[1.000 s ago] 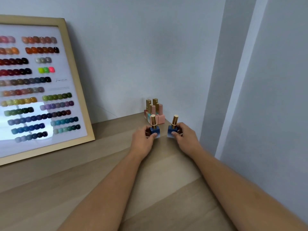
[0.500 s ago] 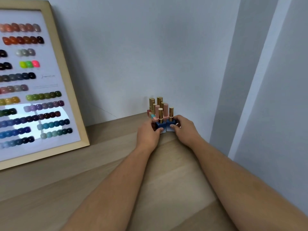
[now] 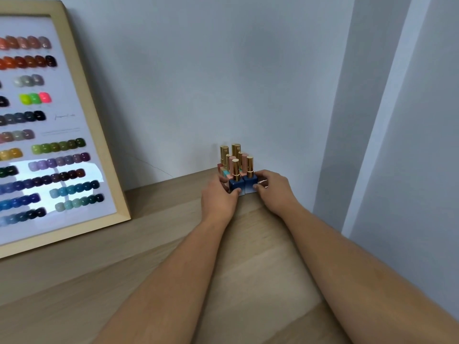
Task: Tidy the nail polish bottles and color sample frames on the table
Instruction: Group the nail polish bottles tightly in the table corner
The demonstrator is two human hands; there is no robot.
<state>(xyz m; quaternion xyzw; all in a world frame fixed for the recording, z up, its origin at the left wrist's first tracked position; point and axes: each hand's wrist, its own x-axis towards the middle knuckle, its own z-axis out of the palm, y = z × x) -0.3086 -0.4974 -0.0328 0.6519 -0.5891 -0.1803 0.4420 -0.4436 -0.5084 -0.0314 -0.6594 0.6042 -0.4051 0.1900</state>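
- Step in hand: seating two blue bottles as the front row of the bottle cluster (image 3: 233, 160) at the far right corner of the table (image 3: 154, 249), against the wall (image 3: 223, 83).
- Left hand (image 3: 218, 198): fingers closed around the base of the left blue bottle (image 3: 235, 186), thumb on its front face.
- Right hand (image 3: 272, 191): fingers closed around the base of the right blue bottle (image 3: 250, 183), thumb tip on its front lower edge.
- The two blue bottles stand upright, side by side and touching, just in front of the pink and teal ones.
- Keep the grip low on the bases; the tall gold caps probably make each bottle tippy.
- Press both fronts flush into one line, then open the fingers sideways, away from the caps.
- The sample frame (image 3: 82, 120) leans on the wall, well apart to the left; leave it until the bottles are set.
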